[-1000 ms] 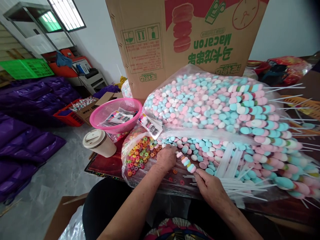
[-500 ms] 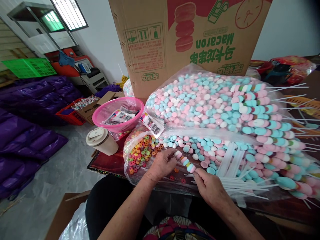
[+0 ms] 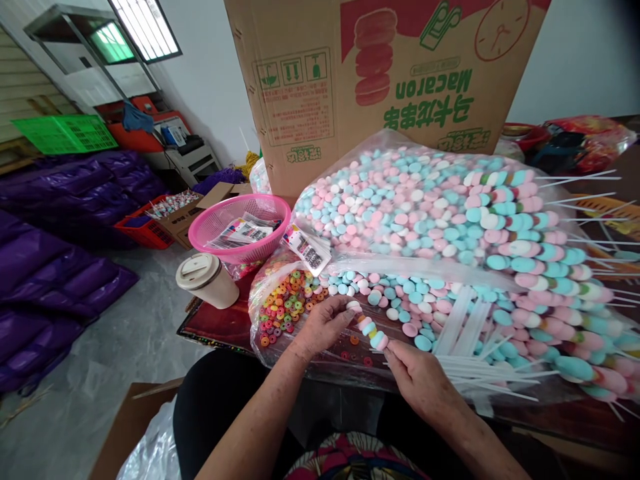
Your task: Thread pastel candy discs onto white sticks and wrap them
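Threading, seemingly: right hand [image 3: 419, 372] pinches the candy skewer [image 3: 369, 329] low, left hand [image 3: 324, 327] its tip, the next push calling for straight alignment.

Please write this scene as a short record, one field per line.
right hand: grips the near end of a candy skewer
left hand: at the skewer's far end; exact grip unclear
ring candies: mostly left of both hands
white sticks: right of the right hand
loaded skewers: piled far right
pink basket: holds printed labels
lidded cup: left of the ring candies
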Available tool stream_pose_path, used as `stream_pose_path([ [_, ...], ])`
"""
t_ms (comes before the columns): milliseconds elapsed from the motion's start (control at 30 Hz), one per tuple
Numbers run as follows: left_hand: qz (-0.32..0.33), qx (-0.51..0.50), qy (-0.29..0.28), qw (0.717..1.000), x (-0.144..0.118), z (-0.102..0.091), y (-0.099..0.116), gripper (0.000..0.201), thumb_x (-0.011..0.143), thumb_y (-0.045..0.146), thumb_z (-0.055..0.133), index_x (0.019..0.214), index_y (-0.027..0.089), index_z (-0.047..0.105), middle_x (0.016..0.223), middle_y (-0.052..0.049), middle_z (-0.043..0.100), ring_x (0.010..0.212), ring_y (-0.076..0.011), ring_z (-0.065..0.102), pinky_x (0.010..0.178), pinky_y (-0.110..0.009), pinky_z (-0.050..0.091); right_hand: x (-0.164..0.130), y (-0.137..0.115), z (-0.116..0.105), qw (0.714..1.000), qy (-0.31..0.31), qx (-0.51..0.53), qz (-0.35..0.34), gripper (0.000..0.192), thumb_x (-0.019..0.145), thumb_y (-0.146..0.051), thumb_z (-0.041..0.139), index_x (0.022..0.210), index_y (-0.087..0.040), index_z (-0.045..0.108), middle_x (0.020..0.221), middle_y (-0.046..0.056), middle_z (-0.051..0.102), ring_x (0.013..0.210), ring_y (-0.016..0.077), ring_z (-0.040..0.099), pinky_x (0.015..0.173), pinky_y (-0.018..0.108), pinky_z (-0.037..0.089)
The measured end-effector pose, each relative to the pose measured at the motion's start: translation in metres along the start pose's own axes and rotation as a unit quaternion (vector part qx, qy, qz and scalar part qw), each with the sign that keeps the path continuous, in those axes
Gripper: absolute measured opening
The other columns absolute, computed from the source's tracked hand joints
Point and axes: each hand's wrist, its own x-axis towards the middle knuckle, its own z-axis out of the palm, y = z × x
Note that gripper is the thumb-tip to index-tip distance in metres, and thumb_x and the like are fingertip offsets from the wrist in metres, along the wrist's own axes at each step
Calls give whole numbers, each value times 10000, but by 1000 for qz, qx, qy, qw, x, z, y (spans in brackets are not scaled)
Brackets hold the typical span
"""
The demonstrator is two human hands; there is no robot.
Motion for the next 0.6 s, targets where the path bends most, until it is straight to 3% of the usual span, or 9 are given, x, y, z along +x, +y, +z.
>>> stream_pose_path([
  [233,45,125,21,991,-1,0,6,269,818,324,553,1001,163,666,903,-45,672,863,-167,596,831,-278,460,2,-4,-1,999,19,0,-31,309,891,-273,340,675,-196,547,569,5,581,490,116,507,485,218,373],
  [400,-1,-3,57,998,0,9,2,298,786,353,582,997,152,644,791,-28,659,709,-138,605,721,-276,505,1,-5,4,998,54,5,-34,296,895,-275,348,710,-194,564,594,13,595,546,130,551,531,226,397],
  [533,-31,-129,124,983,1,17,-1,371,719,383,653,991,132,627,826,-50,668,737,-155,624,704,-289,523,0,-3,6,998,59,-14,-17,298,891,-292,344,698,-194,550,588,21,603,521,137,547,506,234,380],
  [600,-48,-174,130,975,1,19,-1,369,710,384,665,975,130,628,834,-52,667,750,-157,625,689,-285,526,-1,-3,6,998,56,-27,-3,305,892,-299,334,691,-195,539,585,24,604,508,139,540,500,239,371],
])
